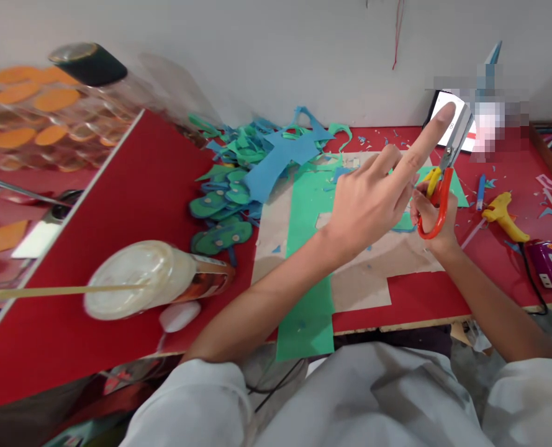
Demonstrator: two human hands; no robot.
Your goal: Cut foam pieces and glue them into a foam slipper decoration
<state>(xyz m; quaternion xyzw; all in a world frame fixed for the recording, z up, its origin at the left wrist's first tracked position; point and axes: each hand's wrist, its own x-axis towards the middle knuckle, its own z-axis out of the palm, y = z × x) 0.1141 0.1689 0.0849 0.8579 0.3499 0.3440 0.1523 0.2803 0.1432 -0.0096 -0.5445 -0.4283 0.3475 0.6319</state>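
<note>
My left hand (369, 195) reaches forward with the index finger stretched out and the other fingers curled, holding nothing. Its fingertip is in front of or against the lit white screen of a phone (457, 139) at the wall; I cannot tell whether they touch. My right hand (436, 217) grips scissors (446, 186) with red and yellow handles, blades pointing up past the phone. Under my arms, a long green foam sheet (306, 304) lies over brown cardboard (364, 292) and hangs over the table's front edge. A smaller green piece (457, 189) lies beyond my right hand.
Blue and green foam scraps (280, 161) and slipper-shaped cutouts (220, 239) are heaped left of centre. A plastic jar (131, 279) with a stick across it stands at front left. Rightward lie a yellow glue gun (506, 214), a blue marker-like stick (481, 191) and a purple power socket (550, 264).
</note>
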